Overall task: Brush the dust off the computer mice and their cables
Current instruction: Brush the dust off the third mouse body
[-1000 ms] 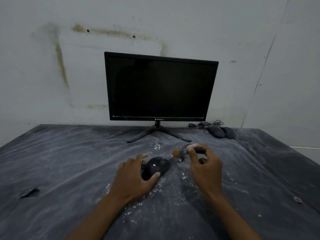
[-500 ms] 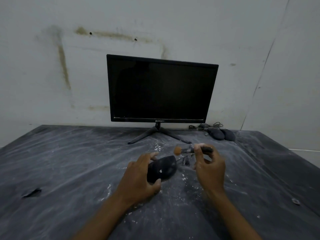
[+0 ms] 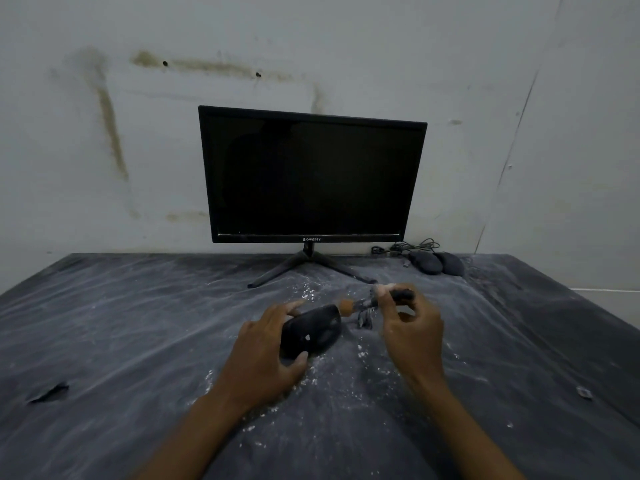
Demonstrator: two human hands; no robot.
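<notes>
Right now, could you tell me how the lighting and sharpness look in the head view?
Head view: dim and flat; the mouse nearly merges with the dark table; brush slightly motion-blurred; wide-angle bending at the wall edges.

black mouse [image 3: 311,332], orange-tipped brush [image 3: 367,302], black monitor [image 3: 311,174], dust-streaked grey table [image 3: 138,323]

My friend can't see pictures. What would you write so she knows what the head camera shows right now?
A person's left hand grips a black computer mouse while the right hand holds a small brush with its tip at the mouse's front end, over a dusty dark table. Behind them stands a switched-off monitor, with two more mice and tangled cables beside it.
</notes>
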